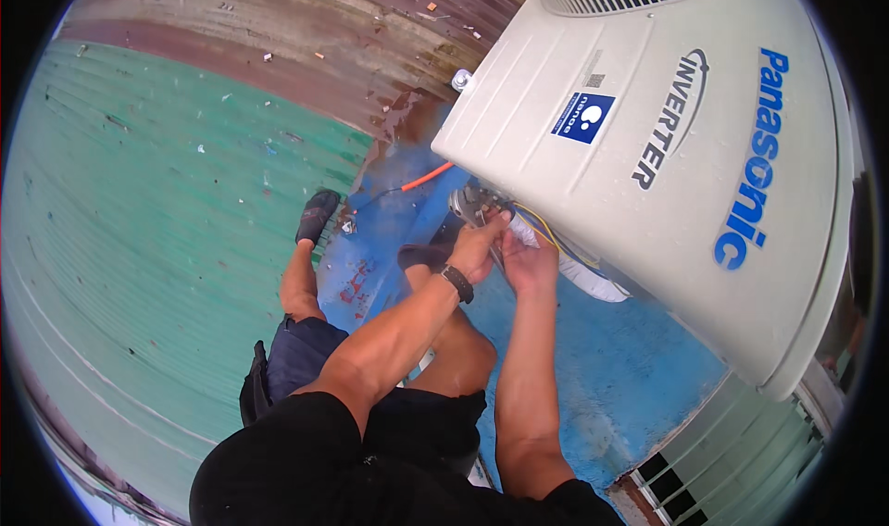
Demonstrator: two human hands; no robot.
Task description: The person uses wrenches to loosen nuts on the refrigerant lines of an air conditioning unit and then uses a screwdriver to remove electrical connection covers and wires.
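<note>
Left hand (474,251) closes around a grey metal tool (474,205) beside an outdoor air-conditioner unit (611,109) | tool's rounded end faces left, long axis unclear | right hand (531,265) by white-wrapped pipe (593,281), its grip indiscernible | pipe slants toward lower right

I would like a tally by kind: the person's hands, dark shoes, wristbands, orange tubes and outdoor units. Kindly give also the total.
Hands: 2 (left hand, right hand)
Dark shoes: 2, one partly hidden
Wristband: 1
Orange tube: 1
Outdoor unit: 1
Total: 7
</note>
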